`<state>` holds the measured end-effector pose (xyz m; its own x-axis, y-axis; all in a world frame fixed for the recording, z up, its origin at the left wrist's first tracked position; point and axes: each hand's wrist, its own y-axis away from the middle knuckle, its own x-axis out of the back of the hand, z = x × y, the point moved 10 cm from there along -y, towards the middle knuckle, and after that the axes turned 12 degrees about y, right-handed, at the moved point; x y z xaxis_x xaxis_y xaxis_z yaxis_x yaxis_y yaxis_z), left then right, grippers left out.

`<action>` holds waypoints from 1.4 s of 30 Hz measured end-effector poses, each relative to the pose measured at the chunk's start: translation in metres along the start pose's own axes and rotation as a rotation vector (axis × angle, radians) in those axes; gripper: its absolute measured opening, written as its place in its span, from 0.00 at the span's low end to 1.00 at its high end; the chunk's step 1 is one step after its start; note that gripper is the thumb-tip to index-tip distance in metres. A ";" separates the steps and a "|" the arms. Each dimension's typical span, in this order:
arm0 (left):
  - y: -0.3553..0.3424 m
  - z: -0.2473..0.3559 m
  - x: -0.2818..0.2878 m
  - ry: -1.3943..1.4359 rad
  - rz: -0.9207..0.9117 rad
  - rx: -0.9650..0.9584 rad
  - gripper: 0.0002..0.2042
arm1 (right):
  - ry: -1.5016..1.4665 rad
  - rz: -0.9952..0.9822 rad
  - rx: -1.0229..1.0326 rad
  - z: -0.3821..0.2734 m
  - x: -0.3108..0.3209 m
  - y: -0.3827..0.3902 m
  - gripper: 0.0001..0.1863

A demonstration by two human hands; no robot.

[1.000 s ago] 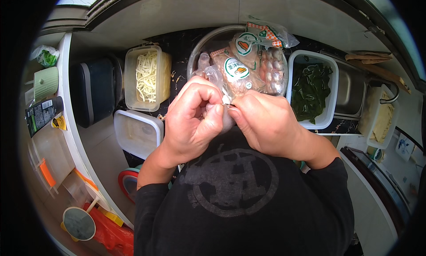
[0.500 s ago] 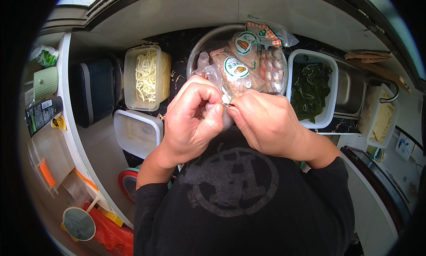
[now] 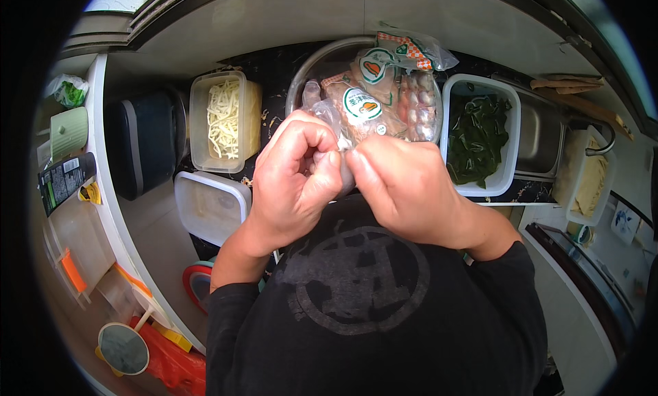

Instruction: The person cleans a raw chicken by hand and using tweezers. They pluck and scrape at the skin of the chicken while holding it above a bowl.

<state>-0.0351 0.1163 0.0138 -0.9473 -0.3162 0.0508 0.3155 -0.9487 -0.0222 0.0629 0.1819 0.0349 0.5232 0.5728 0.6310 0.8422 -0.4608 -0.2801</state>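
Though near pinched bag [image 3: 326,113], green-ringed labels [image 3: 362,105].

I had a clear plastic bag [image 3: 327,115] pinched between the fingers of my left hand [image 3: 291,180] and my right hand [image 3: 406,183]. Its film was thin, colourless and glossy, and it was crumpled into creases that caught the light. The upper part bunched up past my left knuckles and, from above, overlapped the near side of the steel bowl [image 3: 296,87]. Between my thumbs the plastic was gathered tight, with a small whitish patch just above the pinch. Below it, a rounded, pale greyish part showed under my fingertips, hanging close to my chest. My fingers hid most of the middle, so I couldn't tell what was inside.
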 end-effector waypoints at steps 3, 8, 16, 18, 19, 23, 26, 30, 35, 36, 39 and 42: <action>0.002 -0.003 0.000 0.007 0.002 0.013 0.02 | 0.030 0.075 -0.099 0.017 0.013 -0.005 0.03; 0.003 -0.008 0.001 0.030 0.017 0.045 0.02 | -0.035 0.026 0.011 0.008 0.006 0.001 0.02; 0.000 -0.001 0.002 0.029 0.035 -0.033 0.02 | 0.094 -0.030 0.069 0.000 -0.003 0.004 0.02; -0.001 0.000 0.002 0.029 0.041 -0.059 0.02 | 0.099 0.009 0.070 0.000 -0.002 0.002 0.02; 0.000 -0.001 0.003 0.024 0.038 -0.048 0.02 | 0.101 0.028 0.071 0.001 -0.001 0.002 0.02; 0.000 -0.014 0.007 0.280 0.064 0.040 0.03 | -0.046 0.050 -0.072 0.028 0.004 -0.003 0.05; -0.002 -0.020 0.012 0.383 0.062 0.038 0.05 | -0.347 -0.181 -0.314 0.052 -0.020 0.003 0.12; -0.002 -0.026 0.019 0.473 0.116 0.052 0.07 | -0.596 -0.295 -0.301 0.058 -0.038 0.007 0.13; -0.005 -0.026 0.025 0.527 0.171 0.046 0.06 | -0.468 -0.194 -0.102 0.043 -0.029 -0.004 0.12; -0.005 -0.026 0.025 0.528 0.179 0.044 0.06 | -0.394 -0.138 -0.045 0.039 -0.025 -0.006 0.13; -0.006 -0.026 0.027 0.537 0.211 0.046 0.06 | -0.339 -0.150 -0.038 0.035 -0.026 -0.007 0.12; -0.005 -0.027 0.029 0.564 0.238 0.056 0.06 | -0.424 -0.175 -0.005 0.038 -0.028 -0.006 0.11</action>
<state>-0.0651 0.1118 -0.0113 -0.7290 -0.4826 -0.4855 0.5100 -0.8560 0.0850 0.0479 0.1943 -0.0084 0.3815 0.8686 0.3161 0.9224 -0.3354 -0.1914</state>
